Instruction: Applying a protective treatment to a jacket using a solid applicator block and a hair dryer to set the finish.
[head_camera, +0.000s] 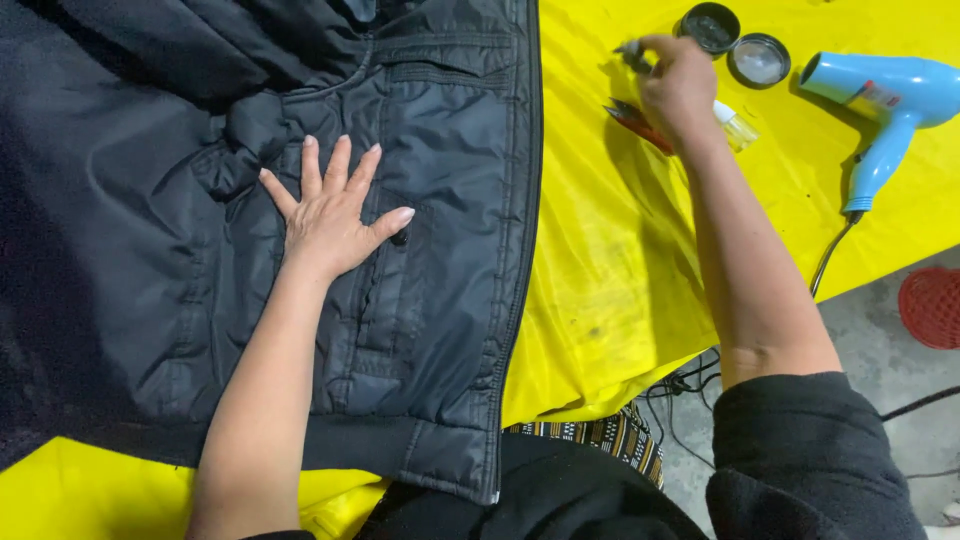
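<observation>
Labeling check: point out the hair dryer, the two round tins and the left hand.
hair dryer (885, 95), head view, on its light blue barrel.
round tins (758, 60), head view, on the right tin's shiny inside.
left hand (330, 215), head view, on its back, flat on the dark jacket.

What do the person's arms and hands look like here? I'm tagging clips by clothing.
Both forearms are bare. The right arm's dark, fleecy sleeve is pushed up above the elbow; only a sliver of dark cloth shows at the left arm's bottom edge. The left hand has longish, pale nails; no rings or gloves show on it or the right hand.
</observation>
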